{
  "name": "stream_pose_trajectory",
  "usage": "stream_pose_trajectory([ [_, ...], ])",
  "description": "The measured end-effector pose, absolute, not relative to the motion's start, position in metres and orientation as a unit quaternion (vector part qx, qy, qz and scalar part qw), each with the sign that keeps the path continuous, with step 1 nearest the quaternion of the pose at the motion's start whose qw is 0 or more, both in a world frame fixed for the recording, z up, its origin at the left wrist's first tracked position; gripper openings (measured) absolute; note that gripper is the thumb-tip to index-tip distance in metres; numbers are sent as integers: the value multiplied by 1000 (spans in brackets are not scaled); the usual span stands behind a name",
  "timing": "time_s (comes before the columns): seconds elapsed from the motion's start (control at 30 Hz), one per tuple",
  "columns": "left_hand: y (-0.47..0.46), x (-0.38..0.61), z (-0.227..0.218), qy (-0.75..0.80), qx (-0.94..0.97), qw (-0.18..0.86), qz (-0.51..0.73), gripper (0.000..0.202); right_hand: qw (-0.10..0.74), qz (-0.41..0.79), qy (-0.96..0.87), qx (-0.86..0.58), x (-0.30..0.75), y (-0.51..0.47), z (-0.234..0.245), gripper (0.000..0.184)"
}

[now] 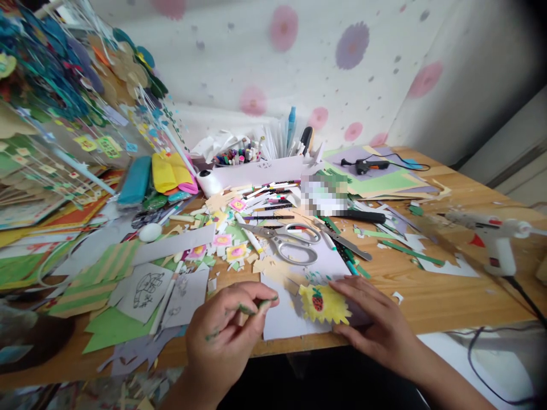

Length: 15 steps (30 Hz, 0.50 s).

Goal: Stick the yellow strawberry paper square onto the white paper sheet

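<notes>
The right grip is on the job here: the right hand [380,313] is curved round the right end of a yellow paper piece [331,307], fingers at its upper corner, thumb at the lower one, a narrow span between them. The left hand [226,330] has thumb and fingertips pinched together, green smudges on the skin; whether a tiny scrap sits in that pinch, I can't tell.

And look at that yellow piece: zigzag edges, a red strawberry [317,302] near its left end, lying over a white sheet [280,324] right at the front of the table [427,307]. The sheet's near edge runs just beside the table's front edge, so there's little margin there!

Up behind, it's tight: scissors [277,234] lie just beyond the sheet, tips pointing left, with a grey metal tool [348,245] to their right. Left of the left hand, line drawings [147,290] and green paper crowd in. The roomier side is the right, where wood stretches from the right hand towards a white glue gun [498,245], one small scrap [397,297] between.
</notes>
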<state>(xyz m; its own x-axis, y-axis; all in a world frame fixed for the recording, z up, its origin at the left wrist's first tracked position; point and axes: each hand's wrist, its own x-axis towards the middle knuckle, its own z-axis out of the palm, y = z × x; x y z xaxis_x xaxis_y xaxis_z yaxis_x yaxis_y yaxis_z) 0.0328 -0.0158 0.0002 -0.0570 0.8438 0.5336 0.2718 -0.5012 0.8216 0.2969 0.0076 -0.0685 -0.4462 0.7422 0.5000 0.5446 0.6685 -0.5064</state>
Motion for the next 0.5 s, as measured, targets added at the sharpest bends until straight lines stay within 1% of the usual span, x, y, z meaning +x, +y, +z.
stream_pose_trajectory([
  [0.2, -19, 35, -1, 433, 617, 275, 597, 29, 358, 139, -839, -386, 297, 7, -69, 59],
  [0.5, -20, 34, 0, 425, 639, 253, 589, 28, 361, 128, -841, -382, 297, 8, -69, 60],
])
